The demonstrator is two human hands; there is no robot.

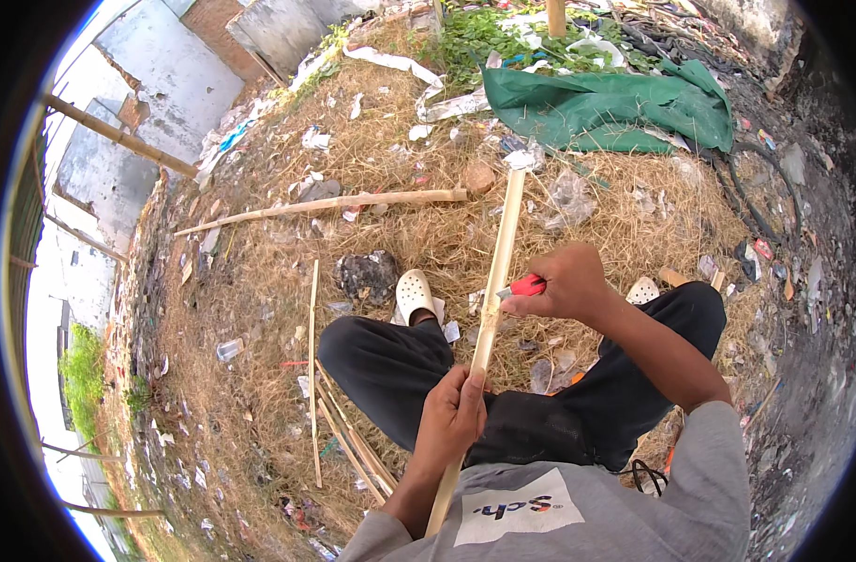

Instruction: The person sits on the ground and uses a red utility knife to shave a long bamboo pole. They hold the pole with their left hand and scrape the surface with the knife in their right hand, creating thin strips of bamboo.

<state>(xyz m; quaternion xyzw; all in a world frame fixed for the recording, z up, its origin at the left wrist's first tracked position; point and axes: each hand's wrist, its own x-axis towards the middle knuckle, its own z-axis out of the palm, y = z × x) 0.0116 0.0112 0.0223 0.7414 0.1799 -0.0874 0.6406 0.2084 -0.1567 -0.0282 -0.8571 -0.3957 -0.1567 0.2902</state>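
A long split bamboo strip (505, 239) slants up and away from my lap, its pale inner side showing. My left hand (454, 412) is wrapped round its lower part, close to my body. In my closed right hand (570, 281) is a red utility knife (528, 286), its blade against the strip's right edge by a node. The strip's near end passes beside my grey shirt. Several thin bamboo strips (353, 442) lie on the ground left of my legs, and one longer thin strip (314, 375) lies apart from them.
A bamboo pole (325, 208) lies across the dry grass ahead. Behind it are a dark stone (367, 277) and a crumpled green tarp (615, 110). A black hose (742, 201) curls at the right. Litter is scattered about, and broken walls (184, 75) stand far left.
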